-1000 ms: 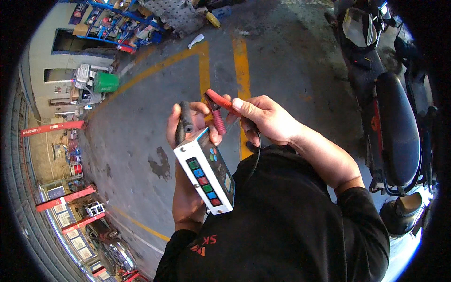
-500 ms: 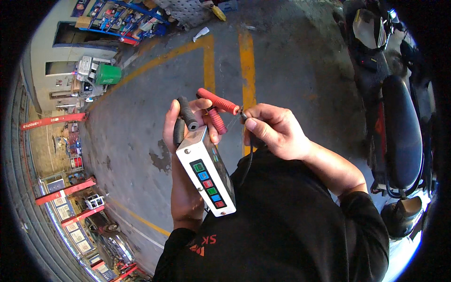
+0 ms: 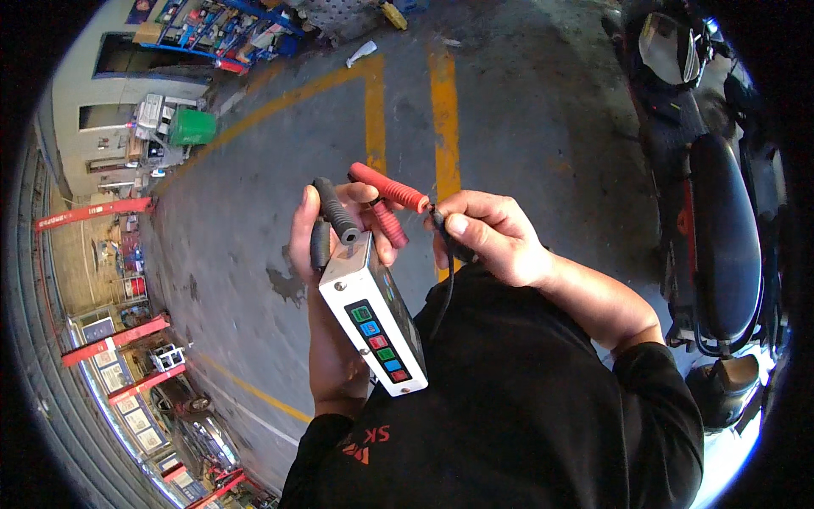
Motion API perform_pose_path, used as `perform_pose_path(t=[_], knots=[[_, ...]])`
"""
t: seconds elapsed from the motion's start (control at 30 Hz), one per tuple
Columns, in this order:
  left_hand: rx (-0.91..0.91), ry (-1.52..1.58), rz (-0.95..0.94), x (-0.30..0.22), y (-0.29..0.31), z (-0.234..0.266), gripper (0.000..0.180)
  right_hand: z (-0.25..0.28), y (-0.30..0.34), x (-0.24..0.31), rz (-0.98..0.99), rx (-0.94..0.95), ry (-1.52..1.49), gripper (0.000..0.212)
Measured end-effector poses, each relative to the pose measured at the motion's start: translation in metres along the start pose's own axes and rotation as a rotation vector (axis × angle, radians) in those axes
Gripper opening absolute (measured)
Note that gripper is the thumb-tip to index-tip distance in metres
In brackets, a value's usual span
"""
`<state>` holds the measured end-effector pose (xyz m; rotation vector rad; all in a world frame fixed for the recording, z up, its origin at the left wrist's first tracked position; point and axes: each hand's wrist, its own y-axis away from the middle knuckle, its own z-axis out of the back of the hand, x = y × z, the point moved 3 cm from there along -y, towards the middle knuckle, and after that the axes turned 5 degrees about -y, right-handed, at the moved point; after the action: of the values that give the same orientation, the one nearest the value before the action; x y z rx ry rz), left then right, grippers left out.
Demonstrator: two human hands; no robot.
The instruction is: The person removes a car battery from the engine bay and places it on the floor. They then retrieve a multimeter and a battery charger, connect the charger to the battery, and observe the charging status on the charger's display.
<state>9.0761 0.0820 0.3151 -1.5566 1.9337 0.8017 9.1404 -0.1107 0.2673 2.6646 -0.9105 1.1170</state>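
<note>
My left hand (image 3: pixel 303 242) is closed around a white-and-black electrical box (image 3: pixel 342 299) with a row of coloured square icons on its narrow face. Bunched in the same hand are spring-clamp handles: a black ribbed one (image 3: pixel 336 209), a second black one (image 3: pixel 320 244), a bright red one (image 3: pixel 388 187) and a darker red one (image 3: pixel 389 224). Between thumb and fingers my right hand (image 3: pixel 500 239) pinches the end of a thin black cable (image 3: pixel 443 297), right beside the open end of the bright red handle. Whether they touch is too small to tell.
A motorcycle with a black seat (image 3: pixel 726 237) stands close at my right. Ahead, yellow lines (image 3: pixel 445 110) mark the grey floor, where a white bottle (image 3: pixel 362 53) lies. At left are a green bin (image 3: pixel 192 126), a blue shelf (image 3: pixel 229 34) and red lift arms (image 3: pixel 93 212).
The box and clamp handles have shifted slightly, the box's lower end moving down. My right hand has moved slightly left and still pinches the cable.
</note>
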Motion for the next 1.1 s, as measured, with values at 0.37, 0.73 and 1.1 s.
perform_pose_path(t=[0.37,0.73,1.1], knots=[[-0.018,0.026,-0.081,0.006,0.013,0.002,0.07,-0.005,-0.008,0.005,-0.065,0.08,0.047,0.025],[-0.038,0.058,-0.047,0.003,0.015,0.008,0.072,-0.007,-0.015,-0.005,-0.059,0.078,0.013,0.024],[-0.548,0.039,-0.028,-0.005,0.026,0.033,0.062,-0.007,-0.045,-0.025,-0.301,-0.046,0.087,0.034]])
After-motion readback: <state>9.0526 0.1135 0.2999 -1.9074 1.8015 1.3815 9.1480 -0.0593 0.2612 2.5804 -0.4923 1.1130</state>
